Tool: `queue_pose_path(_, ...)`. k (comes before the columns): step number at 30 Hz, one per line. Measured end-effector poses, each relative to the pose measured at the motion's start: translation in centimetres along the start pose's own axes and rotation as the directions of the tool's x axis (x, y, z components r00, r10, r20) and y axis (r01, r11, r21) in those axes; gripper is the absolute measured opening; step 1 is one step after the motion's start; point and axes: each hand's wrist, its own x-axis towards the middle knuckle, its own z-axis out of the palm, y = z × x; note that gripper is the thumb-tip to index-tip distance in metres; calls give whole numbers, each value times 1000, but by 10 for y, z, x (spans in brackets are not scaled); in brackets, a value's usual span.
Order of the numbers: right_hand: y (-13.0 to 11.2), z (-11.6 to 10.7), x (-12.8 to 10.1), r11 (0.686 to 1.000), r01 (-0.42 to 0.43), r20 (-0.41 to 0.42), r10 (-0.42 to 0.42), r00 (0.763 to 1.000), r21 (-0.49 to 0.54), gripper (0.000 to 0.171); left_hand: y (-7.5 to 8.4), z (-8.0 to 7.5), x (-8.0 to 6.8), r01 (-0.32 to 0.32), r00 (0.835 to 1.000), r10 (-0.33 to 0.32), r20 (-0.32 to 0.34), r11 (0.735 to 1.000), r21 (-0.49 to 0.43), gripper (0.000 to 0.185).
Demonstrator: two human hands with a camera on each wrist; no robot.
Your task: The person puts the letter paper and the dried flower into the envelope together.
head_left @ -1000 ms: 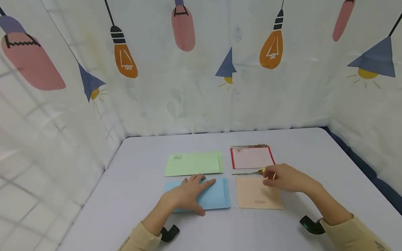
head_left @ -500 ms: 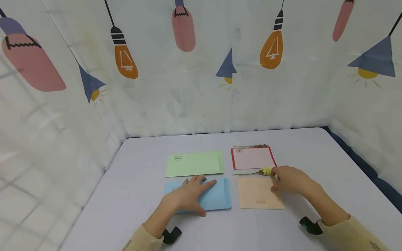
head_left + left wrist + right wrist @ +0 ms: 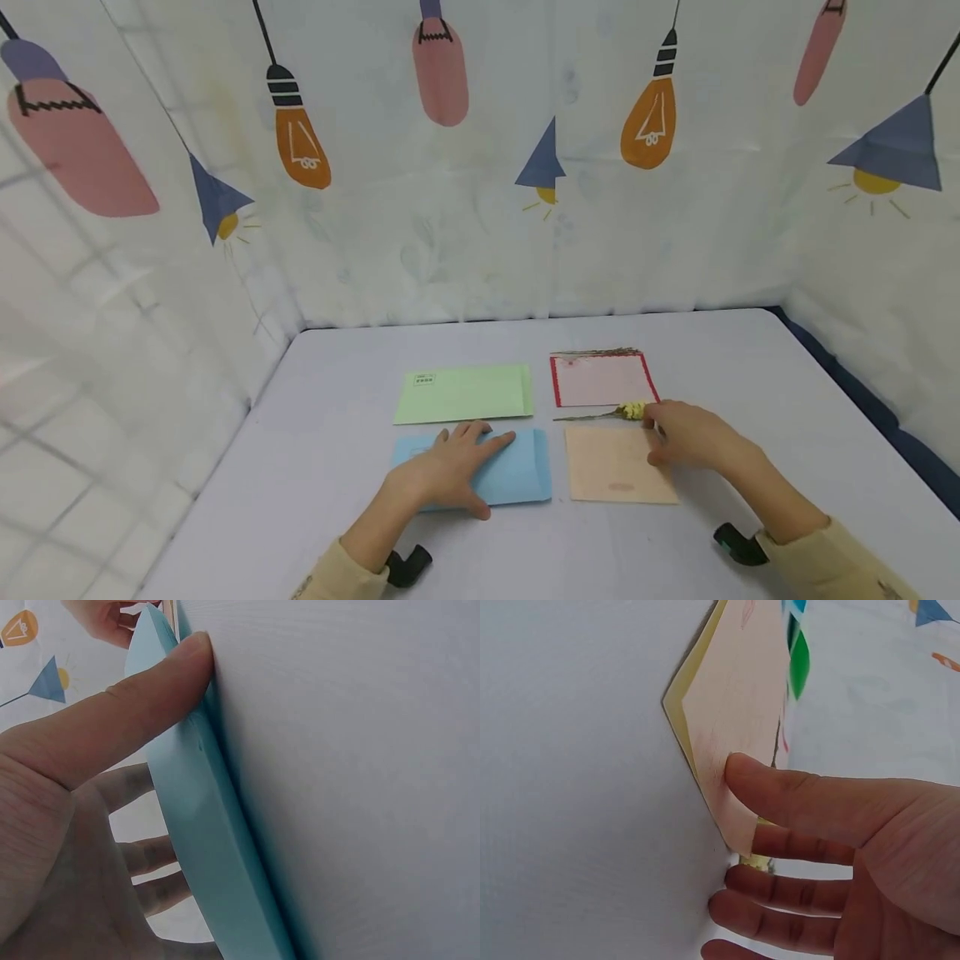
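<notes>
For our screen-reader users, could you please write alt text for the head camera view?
The left hand rests flat on a blue envelope while the right hand touches a peach card beside a dried yellow flower sprig.

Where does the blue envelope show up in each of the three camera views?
Head: the blue envelope lies low and centre-left on the table, under the left hand.
Left wrist: the envelope runs as a steep blue band down the middle, with the thumb on its edge.
Right wrist: I cannot make it out.
Shared landmark: the peach card, seen in the right wrist view too.
</notes>
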Motion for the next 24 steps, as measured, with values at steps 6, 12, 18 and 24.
queue_pose_path(6, 0, 1, 1, 1000, 3, -16, -3, 1000, 15, 39, 0, -1, -1, 0, 1000, 0, -3, 1000, -3, 103)
queue_pose_path(12, 4, 3, 0, 998, 35, -42, -33, 999, 53, 33, 2, -1, -1, 5, 1000, -6, -5, 1000, -13, 103)
queue_pose_path(18, 12, 2, -3, 981, 119, -91, -106, 990, 156, 23, 4, -1, 0, 8, 1000, -8, -5, 1000, -3, 103)
queue_pose_path(24, 21, -7, -4, 950, 146, -128, -114, 985, 275, 19, 5, -2, 0, 7, 1000, -7, -12, 1000, 6, 102)
